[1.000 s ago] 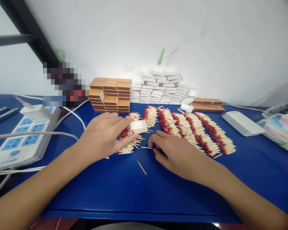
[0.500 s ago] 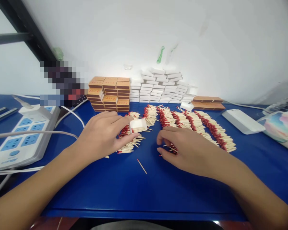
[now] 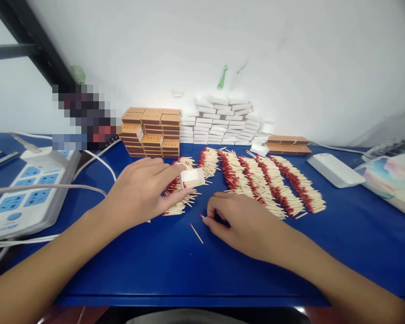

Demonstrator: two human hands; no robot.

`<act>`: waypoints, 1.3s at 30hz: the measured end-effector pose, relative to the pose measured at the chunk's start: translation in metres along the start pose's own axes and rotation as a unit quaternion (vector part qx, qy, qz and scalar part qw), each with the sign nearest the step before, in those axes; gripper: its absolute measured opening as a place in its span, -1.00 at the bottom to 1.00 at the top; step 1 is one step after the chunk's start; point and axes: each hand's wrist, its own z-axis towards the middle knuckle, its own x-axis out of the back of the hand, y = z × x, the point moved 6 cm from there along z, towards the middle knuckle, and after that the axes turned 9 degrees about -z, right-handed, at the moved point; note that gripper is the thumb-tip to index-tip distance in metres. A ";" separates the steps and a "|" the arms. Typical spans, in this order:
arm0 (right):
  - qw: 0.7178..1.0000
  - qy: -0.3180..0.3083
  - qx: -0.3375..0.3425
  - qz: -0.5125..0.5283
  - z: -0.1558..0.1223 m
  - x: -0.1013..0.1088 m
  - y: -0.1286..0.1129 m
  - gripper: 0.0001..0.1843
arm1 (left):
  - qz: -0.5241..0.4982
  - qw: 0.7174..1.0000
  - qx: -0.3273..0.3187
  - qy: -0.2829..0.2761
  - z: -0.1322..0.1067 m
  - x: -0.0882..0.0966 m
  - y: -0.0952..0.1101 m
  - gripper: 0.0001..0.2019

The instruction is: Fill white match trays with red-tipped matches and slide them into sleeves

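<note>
Left hand (image 3: 145, 191): lies palm-down low over the table, thumb and forefinger closed on a small white cardboard tray (image 3: 192, 177), which is held open side up.
Tray position: left of centre, just above a scattered heap of red-headed wooden matches (image 3: 180, 204) and just in front of the leftmost match row.
Right hand (image 3: 243, 220): fingers curled under, fingertips (image 3: 209, 215) pinched together at the table surface on a red-headed match (image 3: 201, 216). Only its head shows, so whether more are held cannot be told.
Loose single match (image 3: 196, 233): lies alone on the table, just beside the right fingertips and untouched.
Slanting rows of matches (image 3: 266, 184): several bands with their red heads aligned, behind and to the right of the right hand.
Blue table top (image 3: 175, 270): bears everything listed.
Orange-brown matchbox sleeves (image 3: 151, 132): stacked at the wall, behind the left hand.
White empty trays (image 3: 222, 120): piled just beside the sleeves, at the wall.
White power strip with blue sockets (image 3: 23, 193): at the far left, with pale cables running across it.
White flat rectangular device (image 3: 335, 170): lies to the right of the match rows.
</note>
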 end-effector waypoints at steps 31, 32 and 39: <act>0.963 0.247 0.057 -0.087 -0.008 0.035 -0.003 -0.79 | -0.071 0.997 0.020 -0.024 -0.001 -0.009 0.005 -0.67; 0.960 0.253 0.059 -0.102 -0.008 0.034 -0.004 -0.77 | -0.088 0.996 0.018 -0.024 -0.001 -0.009 0.008 -0.67; 0.957 0.218 0.069 -0.181 -0.001 0.018 -0.012 -0.79 | -0.153 0.988 -0.016 -0.029 0.000 -0.009 0.024 -0.74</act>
